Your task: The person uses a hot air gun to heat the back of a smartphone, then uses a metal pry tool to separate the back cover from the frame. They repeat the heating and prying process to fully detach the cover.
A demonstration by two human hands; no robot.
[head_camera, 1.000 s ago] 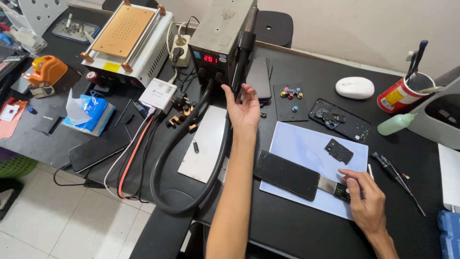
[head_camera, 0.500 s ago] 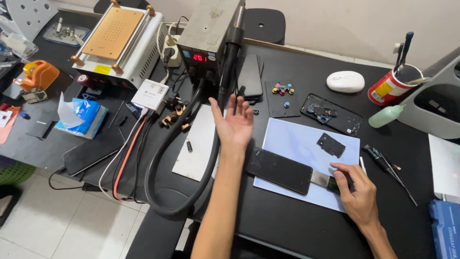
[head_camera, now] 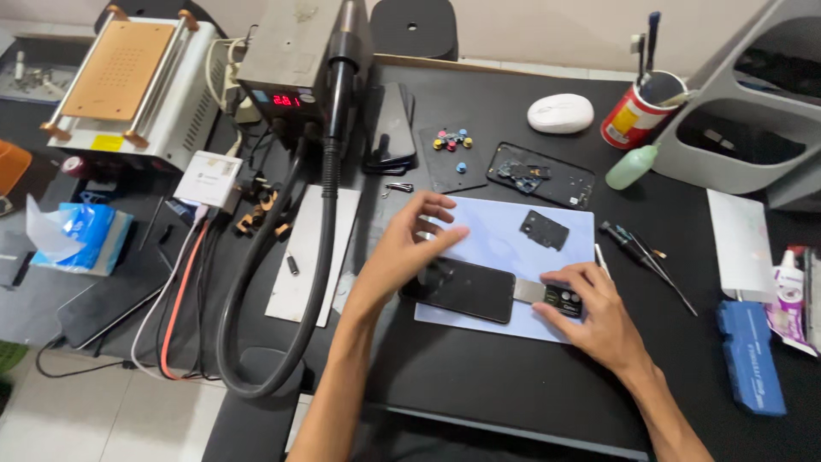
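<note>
phone (head_camera: 466,289) lies on pale blue mat (head_camera: 547,257) atop black workbench (head_camera: 479,376).

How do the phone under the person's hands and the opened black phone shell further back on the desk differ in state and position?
The phone shows a smooth, dark, closed face; the phone shell is open, with inner parts exposed. The phone lies on the pale blue mat, while the shell sits on the bare black desk beyond it. The left hand and right hand are at the phone; nothing touches the shell. Both are dark, flat and rectangular.
</note>
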